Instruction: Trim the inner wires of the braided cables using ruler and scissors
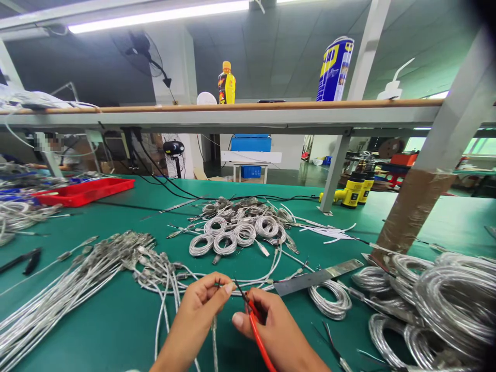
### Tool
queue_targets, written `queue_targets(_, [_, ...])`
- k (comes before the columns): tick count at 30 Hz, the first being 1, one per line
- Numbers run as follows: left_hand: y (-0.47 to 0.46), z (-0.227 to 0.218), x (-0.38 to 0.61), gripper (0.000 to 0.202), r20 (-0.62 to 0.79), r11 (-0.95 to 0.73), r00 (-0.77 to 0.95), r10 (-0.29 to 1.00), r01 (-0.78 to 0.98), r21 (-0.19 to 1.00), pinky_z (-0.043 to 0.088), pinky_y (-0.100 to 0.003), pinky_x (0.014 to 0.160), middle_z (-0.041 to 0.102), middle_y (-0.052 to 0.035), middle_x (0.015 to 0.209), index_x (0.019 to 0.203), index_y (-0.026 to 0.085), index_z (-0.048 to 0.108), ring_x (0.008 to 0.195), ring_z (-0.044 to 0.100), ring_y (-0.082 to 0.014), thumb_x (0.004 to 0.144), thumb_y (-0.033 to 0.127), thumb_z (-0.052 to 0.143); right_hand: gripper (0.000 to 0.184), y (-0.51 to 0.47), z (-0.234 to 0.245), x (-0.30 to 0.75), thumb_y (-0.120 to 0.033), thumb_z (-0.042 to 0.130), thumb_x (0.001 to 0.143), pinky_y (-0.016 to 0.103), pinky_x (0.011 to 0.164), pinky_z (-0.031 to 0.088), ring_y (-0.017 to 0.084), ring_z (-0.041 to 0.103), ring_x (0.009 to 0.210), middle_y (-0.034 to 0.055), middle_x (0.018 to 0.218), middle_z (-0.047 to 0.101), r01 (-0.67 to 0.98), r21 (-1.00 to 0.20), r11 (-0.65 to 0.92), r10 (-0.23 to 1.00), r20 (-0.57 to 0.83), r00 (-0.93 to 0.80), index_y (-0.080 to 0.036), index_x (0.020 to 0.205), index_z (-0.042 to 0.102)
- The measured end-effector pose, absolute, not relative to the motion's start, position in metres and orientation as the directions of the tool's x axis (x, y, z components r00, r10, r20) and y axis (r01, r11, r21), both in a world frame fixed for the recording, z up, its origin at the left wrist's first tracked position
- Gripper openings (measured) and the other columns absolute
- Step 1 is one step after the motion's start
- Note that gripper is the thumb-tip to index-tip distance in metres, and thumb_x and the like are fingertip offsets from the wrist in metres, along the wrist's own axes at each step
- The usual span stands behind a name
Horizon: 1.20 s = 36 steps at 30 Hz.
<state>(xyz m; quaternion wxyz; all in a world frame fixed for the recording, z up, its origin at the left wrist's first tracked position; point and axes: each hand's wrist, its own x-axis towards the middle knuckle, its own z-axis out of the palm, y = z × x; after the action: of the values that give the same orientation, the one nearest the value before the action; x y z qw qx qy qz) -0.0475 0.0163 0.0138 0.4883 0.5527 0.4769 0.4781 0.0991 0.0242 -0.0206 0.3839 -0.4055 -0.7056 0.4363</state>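
My left hand (203, 305) is closed in a pinch around the end of a thin clear-jacketed cable (215, 343). A short dark tip shows above the thumb, and the cable hangs down below the fingers. Just to the right, my right hand (275, 325) is wrapped around red-handled pliers (260, 338). Their narrow dark jaws point up and left, close to the left fingertips; whether they touch the wire I cannot tell. A metal ruler-like strip (318, 277) lies beyond the right hand, partly against a coiled cable (330, 300).
Bundled cables (112, 268) spread across the left of the green table (127, 336). Small coiled cables (244, 234) are heaped in the middle, larger coils (445, 299) at right. A red tray (87, 191), yellow heat guns (353, 190) and a shelf post (411, 206) stand farther out.
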Motion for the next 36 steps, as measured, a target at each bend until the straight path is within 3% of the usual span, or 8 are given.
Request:
queue_targets(9, [0.0154, 0.0143, -0.0480, 0.020, 0.124, -0.138, 0.111, 0.986, 0.136, 0.981, 0.018, -0.019, 0.044, 0.034, 0.0063, 0.055, 0.070, 0.015, 0.053, 0.048, 0.023, -0.0079, 0.074, 0.034, 0.050, 0.038, 0.0241, -0.0138, 0.1032, -0.042, 0.059, 0.066, 0.020, 0.044, 0.019, 0.008, 0.024, 0.050, -0.0072, 0.052, 0.028, 0.451, -0.817, 0.358, 0.908, 0.193, -0.372, -0.019, 0.053, 0.032])
queue_targets(31, [0.0181, 0.0080, -0.0494, 0.021, 0.120, -0.137, 0.131, 0.984, 0.130, 0.982, 0.017, -0.019, 0.044, 0.031, 0.0069, 0.053, 0.070, 0.015, 0.053, 0.048, 0.021, -0.0076, 0.075, 0.035, 0.050, 0.045, 0.0277, -0.0170, 0.1028, -0.046, 0.053, 0.070, 0.022, 0.041, 0.013, 0.007, 0.018, 0.047, -0.0073, 0.047, 0.020, 0.576, -0.723, 0.381, 0.915, 0.206, -0.346, -0.017, 0.048, 0.025])
queue_targets(36, [0.0179, 0.0067, -0.0496, 0.022, 0.086, -0.099, 0.116, 0.989, 0.112, 0.989, 0.013, -0.019, 0.041, 0.028, 0.0083, 0.050, 0.072, 0.015, 0.053, 0.045, 0.018, -0.0064, 0.074, 0.037, 0.051, 0.042, 0.0300, -0.0163, 0.1020, -0.046, 0.050, 0.071, 0.020, 0.041, 0.015, 0.008, 0.019, 0.047, -0.0069, 0.049, 0.023, 0.609, -0.729, 0.313, 0.944, 0.166, -0.286, -0.018, 0.050, 0.026])
